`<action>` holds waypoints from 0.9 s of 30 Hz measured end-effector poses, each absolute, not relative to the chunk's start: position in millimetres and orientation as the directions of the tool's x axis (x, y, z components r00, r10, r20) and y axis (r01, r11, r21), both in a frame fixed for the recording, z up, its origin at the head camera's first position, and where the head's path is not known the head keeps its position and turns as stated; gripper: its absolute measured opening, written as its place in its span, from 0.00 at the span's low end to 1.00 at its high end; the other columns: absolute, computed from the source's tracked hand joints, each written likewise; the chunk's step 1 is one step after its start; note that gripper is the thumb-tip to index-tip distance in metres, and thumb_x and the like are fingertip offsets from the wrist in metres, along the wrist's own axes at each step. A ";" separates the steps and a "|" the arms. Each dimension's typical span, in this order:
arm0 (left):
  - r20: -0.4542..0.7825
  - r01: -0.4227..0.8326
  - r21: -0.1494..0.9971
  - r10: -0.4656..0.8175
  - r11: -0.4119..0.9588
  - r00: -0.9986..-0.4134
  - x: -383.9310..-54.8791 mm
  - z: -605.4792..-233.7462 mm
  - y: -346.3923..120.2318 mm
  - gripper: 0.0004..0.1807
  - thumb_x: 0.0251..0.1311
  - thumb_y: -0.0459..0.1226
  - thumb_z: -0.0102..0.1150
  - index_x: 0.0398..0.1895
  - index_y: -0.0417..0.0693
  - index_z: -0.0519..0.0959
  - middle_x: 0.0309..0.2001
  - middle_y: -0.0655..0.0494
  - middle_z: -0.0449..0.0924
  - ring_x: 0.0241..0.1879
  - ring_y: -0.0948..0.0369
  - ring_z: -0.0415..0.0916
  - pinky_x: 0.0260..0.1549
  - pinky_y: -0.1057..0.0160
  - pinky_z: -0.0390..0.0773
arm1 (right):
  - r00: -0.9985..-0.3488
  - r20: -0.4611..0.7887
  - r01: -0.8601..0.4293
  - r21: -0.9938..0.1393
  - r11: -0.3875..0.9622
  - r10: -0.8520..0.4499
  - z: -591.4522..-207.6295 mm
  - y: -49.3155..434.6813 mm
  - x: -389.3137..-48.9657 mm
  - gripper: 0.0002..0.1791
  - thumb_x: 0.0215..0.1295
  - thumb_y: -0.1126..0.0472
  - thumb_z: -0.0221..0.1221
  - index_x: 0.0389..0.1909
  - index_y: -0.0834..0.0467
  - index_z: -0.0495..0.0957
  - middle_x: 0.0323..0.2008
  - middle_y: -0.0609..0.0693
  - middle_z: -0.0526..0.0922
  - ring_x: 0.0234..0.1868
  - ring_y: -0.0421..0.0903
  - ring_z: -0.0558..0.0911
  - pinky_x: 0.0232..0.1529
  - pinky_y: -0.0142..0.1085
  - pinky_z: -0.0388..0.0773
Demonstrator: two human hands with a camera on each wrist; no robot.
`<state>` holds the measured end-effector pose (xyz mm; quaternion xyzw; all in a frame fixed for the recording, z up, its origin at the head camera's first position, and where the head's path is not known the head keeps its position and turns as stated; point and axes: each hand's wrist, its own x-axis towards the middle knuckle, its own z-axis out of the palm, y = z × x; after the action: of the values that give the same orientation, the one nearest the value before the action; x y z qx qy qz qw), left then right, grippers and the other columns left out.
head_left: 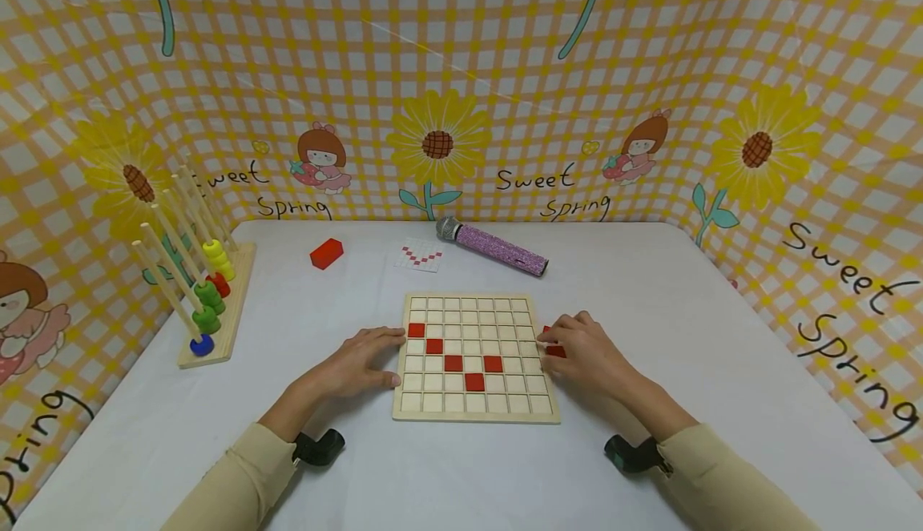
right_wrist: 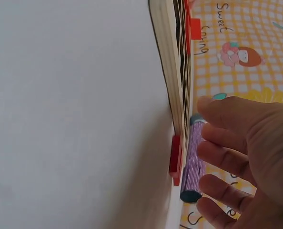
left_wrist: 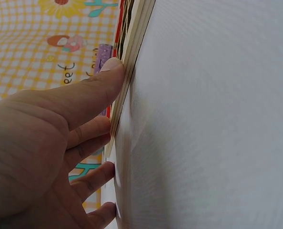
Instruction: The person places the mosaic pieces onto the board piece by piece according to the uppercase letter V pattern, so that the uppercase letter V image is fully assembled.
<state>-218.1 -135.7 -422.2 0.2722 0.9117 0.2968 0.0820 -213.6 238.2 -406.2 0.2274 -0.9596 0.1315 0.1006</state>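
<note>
A light wooden grid board (head_left: 469,417) lies flat on the white table, with several red square tiles (head_left: 473,382) sitting in its cells. Against the board's left edge rest the fingertips and thumb of my left hand (head_left: 358,364), fingers fairly straight. My right hand (head_left: 587,355) hovers by the right edge, fingers slightly bent. Beneath its fingers, loose red tiles (head_left: 555,351) lie beside the board, partly hidden in the head view. From the right wrist, these red pieces (right_wrist: 176,157) show next to the board's side (right_wrist: 167,67), with the fingers apart from them and nothing held.
Behind the board lie a pattern card (head_left: 421,255) with red squares, a purple glittery microphone (head_left: 501,249) and a red block (head_left: 327,253). A wooden peg stand (head_left: 239,299) with coloured beads is at the left. Patterned cloth (head_left: 476,58) rises around the table.
</note>
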 end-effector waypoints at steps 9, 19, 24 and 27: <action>0.013 0.442 0.591 0.540 0.674 -0.841 -217.9 -421.7 -135.4 0.34 0.54 0.42 0.66 0.64 0.41 0.68 0.68 0.48 0.64 0.69 0.46 0.56 0.65 0.40 0.55 | -0.902 0.214 -0.416 -0.206 0.886 -0.374 -409.2 250.3 -214.2 0.18 0.50 0.55 0.68 0.44 0.57 0.84 0.40 0.51 0.81 0.39 0.48 0.69 0.39 0.38 0.64; 0.012 0.446 0.585 0.542 0.677 -0.840 -217.2 -420.9 -135.9 0.34 0.54 0.42 0.66 0.64 0.41 0.68 0.69 0.48 0.64 0.69 0.46 0.56 0.66 0.41 0.55 | -0.917 0.172 -0.389 -0.195 0.900 -0.359 -414.7 255.7 -217.0 0.16 0.52 0.55 0.68 0.43 0.54 0.84 0.41 0.51 0.81 0.43 0.50 0.71 0.41 0.41 0.67; 0.002 0.437 0.586 0.538 0.683 -0.843 -217.2 -420.9 -135.1 0.35 0.54 0.42 0.66 0.65 0.42 0.68 0.69 0.49 0.63 0.69 0.47 0.56 0.66 0.41 0.55 | -0.921 0.174 -0.382 -0.210 0.900 -0.350 -414.0 258.9 -215.8 0.13 0.52 0.56 0.68 0.39 0.55 0.85 0.39 0.49 0.81 0.42 0.50 0.71 0.40 0.40 0.67; -0.001 0.435 0.584 0.537 0.685 -0.843 -217.3 -421.0 -135.0 0.35 0.54 0.42 0.65 0.65 0.42 0.67 0.69 0.49 0.63 0.69 0.47 0.56 0.66 0.41 0.55 | -0.921 0.182 -0.379 -0.212 0.901 -0.344 -413.6 261.2 -214.6 0.12 0.51 0.57 0.68 0.38 0.55 0.85 0.38 0.49 0.82 0.42 0.50 0.71 0.39 0.40 0.66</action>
<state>-217.3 -135.0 -421.0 0.2660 0.9139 0.2943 0.0865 -214.6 261.2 -413.6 0.1859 -0.9723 0.1226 0.0703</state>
